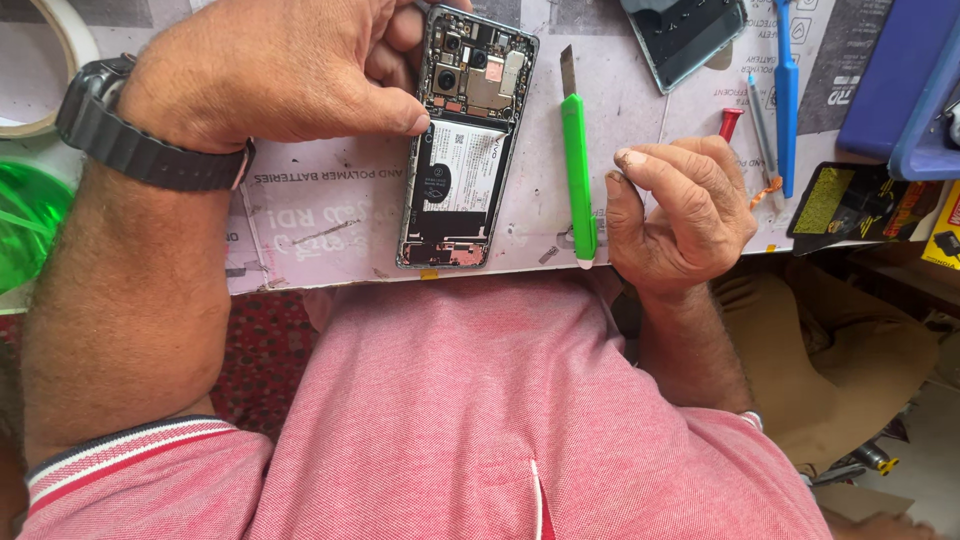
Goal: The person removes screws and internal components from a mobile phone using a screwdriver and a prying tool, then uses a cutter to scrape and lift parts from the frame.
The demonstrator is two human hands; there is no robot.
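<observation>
An opened phone (460, 170) with its back cover off lies on the work mat, showing a white battery and camera modules. My left hand (270, 70), with a dark wristwatch, grips the phone's upper left edge, thumb pressed on its side. My right hand (680, 210) hovers to the right of the phone with its fingers curled and pinched together; I cannot see anything in them. A green-handled blade tool (577, 160) lies between the phone and my right hand.
A blue-handled tool (787, 90), a red-tipped tool (730, 122) and a thin metal tool (762, 120) lie at the right. A detached glass panel (685, 35) rests at the top. A tape roll (50, 60) and green container (30, 220) sit left. A blue box (900, 80) is far right.
</observation>
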